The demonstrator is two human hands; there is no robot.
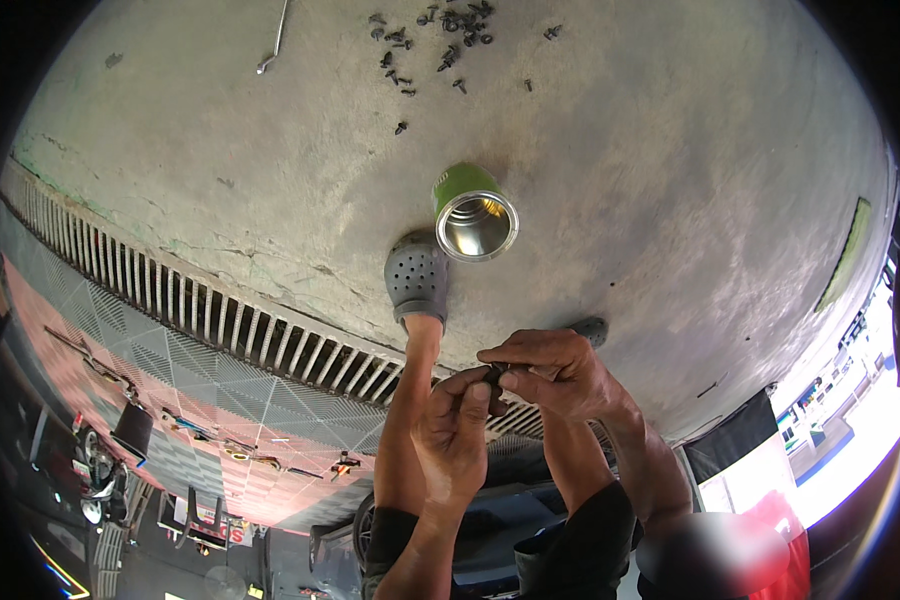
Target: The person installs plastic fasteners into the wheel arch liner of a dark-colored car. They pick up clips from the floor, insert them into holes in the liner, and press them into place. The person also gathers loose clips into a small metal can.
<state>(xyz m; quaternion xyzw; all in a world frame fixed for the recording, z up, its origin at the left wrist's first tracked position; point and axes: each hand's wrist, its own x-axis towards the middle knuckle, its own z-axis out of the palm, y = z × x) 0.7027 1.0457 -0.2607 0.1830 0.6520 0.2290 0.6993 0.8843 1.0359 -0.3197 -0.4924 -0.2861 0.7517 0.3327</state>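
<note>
My left hand (454,430) and my right hand (560,372) meet in front of me, fingertips pinched together around a small dark bolt (495,374). Most of the bolt is covered by the fingers. Just beyond the hands, an open green tin can (462,184) stands on the concrete floor, with its bare metal inside showing. Farther off lies a loose scatter of dark bolts (458,22), some heaped and several lying singly. Neither hand touches the can or those bolts.
A grey clog (416,272) on one foot is close beside the can; the other clog (592,330) is partly hidden. At the far left lies a thin metal wrench (263,68). A slotted drain grate (220,312) crosses the left side, with tools (232,446) beyond it.
</note>
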